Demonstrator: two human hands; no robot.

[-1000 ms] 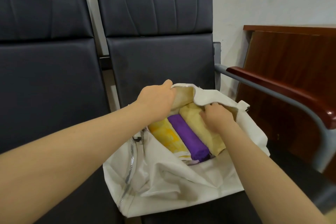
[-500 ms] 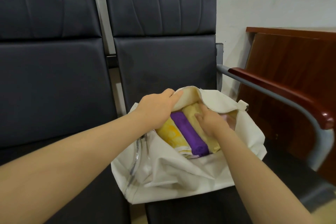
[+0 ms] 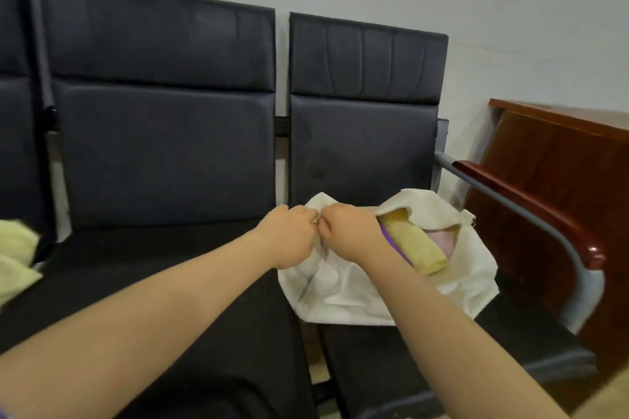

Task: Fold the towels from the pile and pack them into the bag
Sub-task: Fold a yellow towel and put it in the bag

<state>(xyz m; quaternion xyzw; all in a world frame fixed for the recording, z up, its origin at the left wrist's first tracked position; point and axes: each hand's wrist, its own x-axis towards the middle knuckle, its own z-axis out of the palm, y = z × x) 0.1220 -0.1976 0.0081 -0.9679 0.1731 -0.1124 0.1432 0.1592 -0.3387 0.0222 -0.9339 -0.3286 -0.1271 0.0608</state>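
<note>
A white cloth bag [image 3: 357,296] lies on the right-hand black seat, its mouth still gaping on the right. Inside show a rolled tan towel [image 3: 417,248], a sliver of a purple towel [image 3: 391,245] and a pink towel [image 3: 442,241]. My left hand [image 3: 289,238] and my right hand [image 3: 350,235] sit knuckle to knuckle at the bag's left end, both with curled fingers pinching the bag's fabric beside the zip. What the fingertips hold exactly is hidden. Pale yellow-green towels [image 3: 15,258] lie on the seat at the far left edge.
A row of black padded chairs [image 3: 163,153] stands against a white wall. A grey armrest with a red-brown wooden top [image 3: 531,211] borders the bag's seat on the right. Beyond it stands a dark wooden desk [image 3: 561,160].
My right hand has come out of the bag and joined my left hand at the bag's left end. The bag's opening has narrowed, hiding the yellow towel. The view has swung left.
</note>
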